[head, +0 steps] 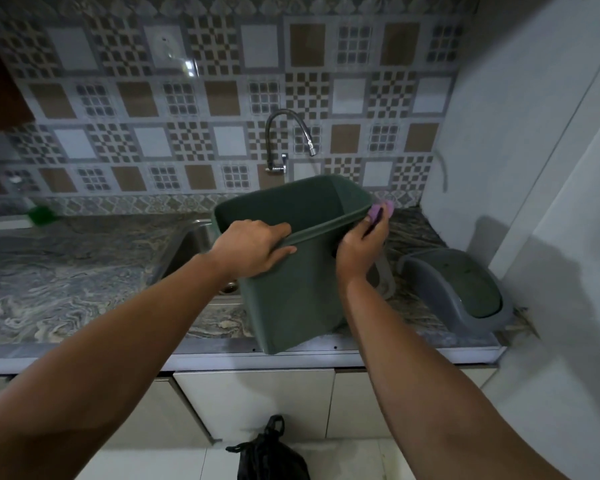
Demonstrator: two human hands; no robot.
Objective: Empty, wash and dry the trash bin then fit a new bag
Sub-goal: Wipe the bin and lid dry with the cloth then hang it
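Bin, dark green and rectangular, sits tilted on the front of your marbled bench, its open mouth turned up and away from you toward the patterned tile wall, its lower corner reaching the bench's front edge. Your left hand grips the near rim on the left side, fingers curled over the top edge and thumb pressed against the outer wall. Your right hand is at the right end of the same rim, fingers curled round a purple sponge that it holds against the bin's upper right corner; a dark strip shows on the sponge, and you cannot tell from here whether that is a scouring face or shadow. Behind and left of the bin lies the steel sink, mostly hidden by the bin and your left forearm, with the curved tap mounted on the wall above it, spout hanging over the bin's far side. To the right, near the white side wall, the grey swing lid lies on the bench, apart from the bin. A green object sits blurred at the far left of the bench. On the floor below, in front of the cabinet doors, stands a tied black bag.
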